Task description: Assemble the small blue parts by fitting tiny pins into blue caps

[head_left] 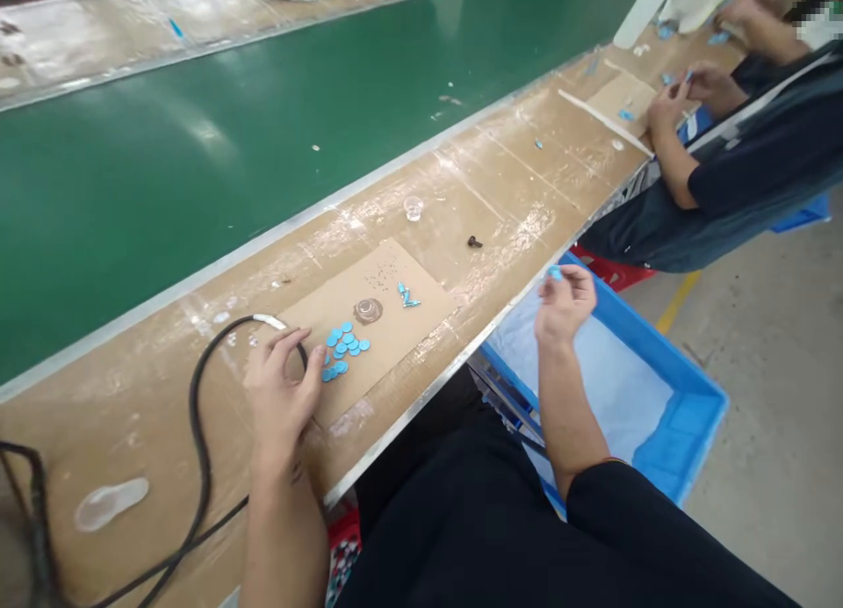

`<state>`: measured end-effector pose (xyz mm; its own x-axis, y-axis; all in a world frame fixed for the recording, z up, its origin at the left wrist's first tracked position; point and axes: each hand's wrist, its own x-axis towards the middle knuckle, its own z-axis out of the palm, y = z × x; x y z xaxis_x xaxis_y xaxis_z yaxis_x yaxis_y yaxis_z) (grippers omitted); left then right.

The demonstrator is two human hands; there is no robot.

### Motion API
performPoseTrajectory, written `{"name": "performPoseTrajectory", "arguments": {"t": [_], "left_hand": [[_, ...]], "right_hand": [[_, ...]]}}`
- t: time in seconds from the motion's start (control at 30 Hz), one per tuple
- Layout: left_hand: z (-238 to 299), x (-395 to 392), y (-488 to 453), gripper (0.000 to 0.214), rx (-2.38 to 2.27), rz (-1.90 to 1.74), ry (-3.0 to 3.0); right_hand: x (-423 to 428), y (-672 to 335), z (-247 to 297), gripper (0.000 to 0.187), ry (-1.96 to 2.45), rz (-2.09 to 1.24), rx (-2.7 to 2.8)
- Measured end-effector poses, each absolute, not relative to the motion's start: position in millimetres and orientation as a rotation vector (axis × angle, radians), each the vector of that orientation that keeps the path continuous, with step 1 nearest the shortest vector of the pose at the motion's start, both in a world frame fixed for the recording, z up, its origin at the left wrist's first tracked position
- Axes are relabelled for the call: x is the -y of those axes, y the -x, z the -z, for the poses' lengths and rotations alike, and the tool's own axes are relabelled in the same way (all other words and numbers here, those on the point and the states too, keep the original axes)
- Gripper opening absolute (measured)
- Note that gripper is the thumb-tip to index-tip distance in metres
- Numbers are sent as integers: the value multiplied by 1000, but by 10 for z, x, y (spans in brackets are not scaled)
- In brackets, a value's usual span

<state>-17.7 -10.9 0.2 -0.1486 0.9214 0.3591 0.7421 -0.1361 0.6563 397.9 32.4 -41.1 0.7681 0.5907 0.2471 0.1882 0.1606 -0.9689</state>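
Right hand [565, 305] pinches one small blue round disc [555, 274] at the fingertips, above blue plastic crate [688, 441]. Left hand [283, 388] loosely spread, holding nothing, flat on brown cardboard sheet [395, 336], thumb just beside pile of matching blue discs [343, 349]. Discs look thin, light, slick and probably stiff, so grip by the rim. Black rubber cable [196, 432] curves beside left hand.

On the surface [500, 195], in front of the conveyor belt [263, 133], lies a cardboard sheet [388, 349] with discs [343, 349] on its left part beside the left hand [280, 393], a cable [198, 432] to the left, a small cup [413, 207] behind, and a bin [685, 415] to the right beneath the right hand [565, 305].
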Motion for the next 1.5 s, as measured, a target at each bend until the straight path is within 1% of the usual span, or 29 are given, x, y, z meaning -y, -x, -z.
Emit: {"name": "performPoseTrajectory", "arguments": {"t": [0.03,0.07,0.13,0.2,0.3,0.37,0.5,0.73,1.03,1.3,1.5], "left_hand": [[12,109,199,28,-1923,-1079,-1917],[31,106,221,29,-1943,-1005,-1943],[81,86,270,29,-1946,-876,-2002],[129,48,316,28,-1883,-778,-2097],[161,-7,356,26,-1778,-721,-2218],[149,-24,357,25,-1786,-723,-2224],[100,-21,324,23,-1861,-720,-2154],[64,5,303,29,-1984,-848,-2083],[-45,56,392,27,-2015,-886,-2050],[13,60,449,33,-2030,-979,-2010],[49,63,477,33,-2040,-1014,-2051]], "right_hand": [[-249,-4287,581,28,1613,-334,488],[-164,-4537,755,26,1704,-340,385],[6,-4846,1080,22,1842,-388,261],[104,-4945,1361,23,1953,-489,217],[20,-4914,1717,25,2084,-691,244],[-149,-4884,1910,24,2129,-801,310],[-470,-4902,2169,22,2181,-914,444],[-595,-4884,2382,24,2225,-1016,614],[-639,-4907,2562,26,2183,-1101,714],[-729,-5001,2517,27,2222,-1132,888],[-737,-5043,2427,27,2271,-1176,983]]}}
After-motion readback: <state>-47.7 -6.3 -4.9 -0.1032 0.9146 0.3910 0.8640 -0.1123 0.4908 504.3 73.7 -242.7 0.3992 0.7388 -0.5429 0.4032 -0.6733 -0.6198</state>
